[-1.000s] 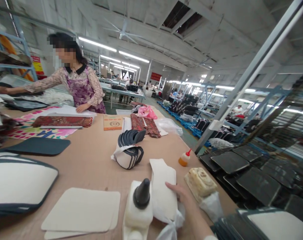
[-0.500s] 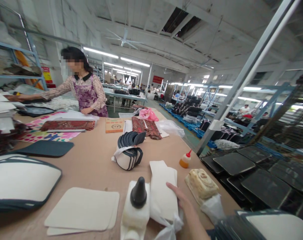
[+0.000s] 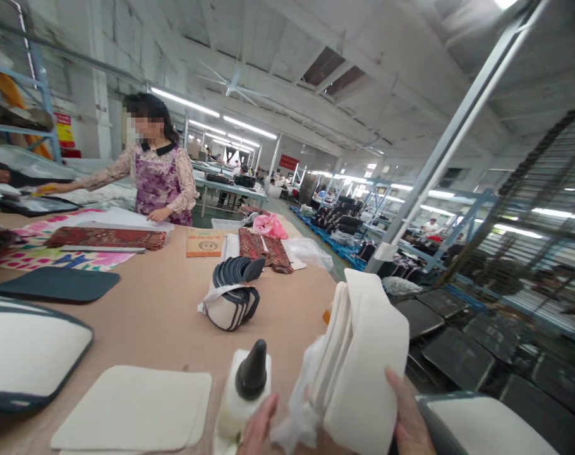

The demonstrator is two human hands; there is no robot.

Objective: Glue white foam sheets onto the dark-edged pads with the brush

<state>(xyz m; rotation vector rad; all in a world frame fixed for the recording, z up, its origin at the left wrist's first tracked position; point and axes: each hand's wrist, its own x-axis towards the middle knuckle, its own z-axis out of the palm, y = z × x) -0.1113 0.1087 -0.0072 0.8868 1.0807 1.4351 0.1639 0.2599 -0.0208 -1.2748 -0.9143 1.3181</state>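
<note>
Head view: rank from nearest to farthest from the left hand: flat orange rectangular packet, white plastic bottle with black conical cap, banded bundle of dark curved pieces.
1. White bottle, immediately left of the left hand.
2. Banded bundle, mid-table.
3. Orange packet, farther up, leftward.

The stack [image 3: 368, 360] is matt and smooth-faced, like stiff card or thin foam; the bag [image 3: 299, 398] against it is thin, crinkled, translucent plastic. The bottle [image 3: 228, 420] looks like whitish plastic, its nozzle [image 3: 252, 373] dark, smooth plastic with a dull sheen. Brown, matt, paper-like covering dresses the tabletop [image 3: 140, 328]. The dark panel [image 3: 69, 284] has a flat, matt face. The box [image 3: 205, 243] looks like printed cardboard, the pink bundle [image 3: 270, 225] like creased, shiny plastic, and the post [image 3: 420, 158] like smooth, painted metal.
</note>
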